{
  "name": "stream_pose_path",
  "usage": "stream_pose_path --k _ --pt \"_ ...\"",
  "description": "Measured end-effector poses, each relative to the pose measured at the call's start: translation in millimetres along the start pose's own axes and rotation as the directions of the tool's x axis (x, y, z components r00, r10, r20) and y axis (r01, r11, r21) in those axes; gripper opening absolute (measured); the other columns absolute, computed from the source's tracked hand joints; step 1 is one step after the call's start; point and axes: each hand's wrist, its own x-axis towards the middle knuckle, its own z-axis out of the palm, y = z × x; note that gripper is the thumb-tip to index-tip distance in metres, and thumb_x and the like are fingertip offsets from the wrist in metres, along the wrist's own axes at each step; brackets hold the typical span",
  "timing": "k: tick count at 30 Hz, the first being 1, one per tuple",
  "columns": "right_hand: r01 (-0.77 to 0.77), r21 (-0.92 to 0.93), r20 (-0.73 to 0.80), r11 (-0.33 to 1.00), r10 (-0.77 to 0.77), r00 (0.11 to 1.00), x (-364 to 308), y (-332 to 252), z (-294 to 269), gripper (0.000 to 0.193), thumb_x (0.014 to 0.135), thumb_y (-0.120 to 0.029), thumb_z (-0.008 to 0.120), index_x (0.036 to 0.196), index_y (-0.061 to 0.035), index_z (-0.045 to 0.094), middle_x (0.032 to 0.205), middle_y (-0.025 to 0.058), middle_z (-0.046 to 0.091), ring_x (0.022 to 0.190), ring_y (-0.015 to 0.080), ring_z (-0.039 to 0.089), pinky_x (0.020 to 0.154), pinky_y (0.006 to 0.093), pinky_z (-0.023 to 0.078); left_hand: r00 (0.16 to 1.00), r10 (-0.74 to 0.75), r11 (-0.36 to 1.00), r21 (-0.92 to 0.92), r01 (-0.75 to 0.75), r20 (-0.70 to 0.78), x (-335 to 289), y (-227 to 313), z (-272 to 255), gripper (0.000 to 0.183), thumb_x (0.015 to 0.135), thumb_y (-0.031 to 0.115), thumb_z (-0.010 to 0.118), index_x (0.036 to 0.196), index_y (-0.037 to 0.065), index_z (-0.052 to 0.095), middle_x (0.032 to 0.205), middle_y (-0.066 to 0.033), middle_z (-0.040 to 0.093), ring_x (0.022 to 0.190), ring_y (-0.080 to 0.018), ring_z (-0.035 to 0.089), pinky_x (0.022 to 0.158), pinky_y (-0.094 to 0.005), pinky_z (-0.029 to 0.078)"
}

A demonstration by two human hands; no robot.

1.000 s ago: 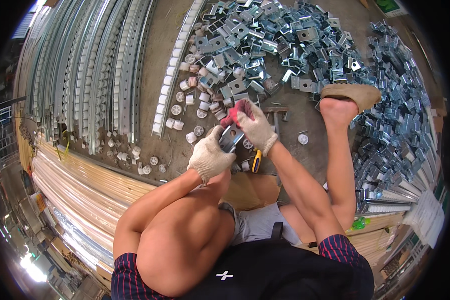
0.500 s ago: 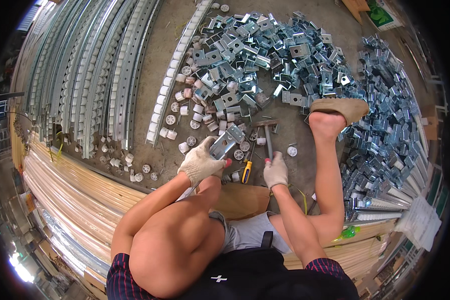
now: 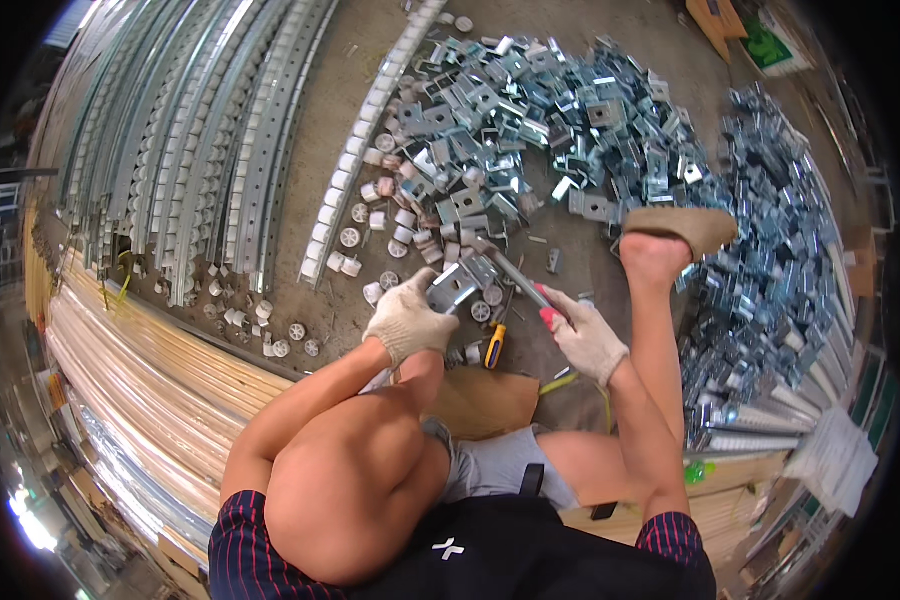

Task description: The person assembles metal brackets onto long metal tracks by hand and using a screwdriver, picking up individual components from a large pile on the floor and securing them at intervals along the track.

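Note:
My left hand (image 3: 410, 315), in a pale work glove, is closed on a shiny metal bracket (image 3: 454, 288) with a hole in it, held just above the floor. A metal strip runs back below that hand beside my leg. In my right hand (image 3: 587, 338), gloved too with reddish fingertips, is the handle of a hammer (image 3: 515, 274). The hammer slants to the left, its head over the far end of the bracket; whether they touch I cannot tell. Beside the bracket lie small white rollers (image 3: 481, 311) and a yellow-handled screwdriver (image 3: 496, 346).
A big heap of metal brackets (image 3: 600, 115) spreads ahead, with another pile (image 3: 760, 250) to the right. One roller track (image 3: 355, 150) lies left of loose rollers, and several more rails (image 3: 185, 140) fill the far left. Long wrapped strips (image 3: 160, 350) lie nearer. My sandalled foot (image 3: 675, 228) is by the heap.
My right hand has moved up and to the right and swung the hammer leftward, so its head is now over the bracket. My left hand keeps its hold, having shifted only slightly.

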Motion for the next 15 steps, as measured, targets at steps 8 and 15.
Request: stream_pose_path --k 8,15 --pt "-0.205 0.482 -0.104 0.852 0.288 0.952 -26.4 -2.6 -9.8 0.049 0.109 -0.009 0.050 0.155 -0.0251 0.052 0.078 -0.0089 0.051 0.061 0.0017 0.044 0.052 0.0208 0.040 1.000 -0.005 1.000 0.023 0.004 0.007 -0.1 -0.4 -0.8 0.064 0.069 0.042 0.077 0.121 0.006 0.066 0.101 -0.0229 0.074 0.101 -0.0413 0.070 0.093 -0.0461 0.053" --pt "-0.011 0.158 0.028 0.987 0.007 1.000 -6.5 -0.9 0.3 0.055 0.105 -0.004 0.050 0.158 -0.0176 0.048 0.080 -0.0080 0.048 0.066 0.0045 0.041 0.060 0.0211 0.039 0.999 0.024 0.998 -0.061 -0.022 0.034 2.0 1.8 4.2 0.065 0.069 0.034 0.078 0.126 0.006 0.065 0.104 -0.0231 0.075 0.098 -0.0396 0.073 0.091 -0.0449 0.057"
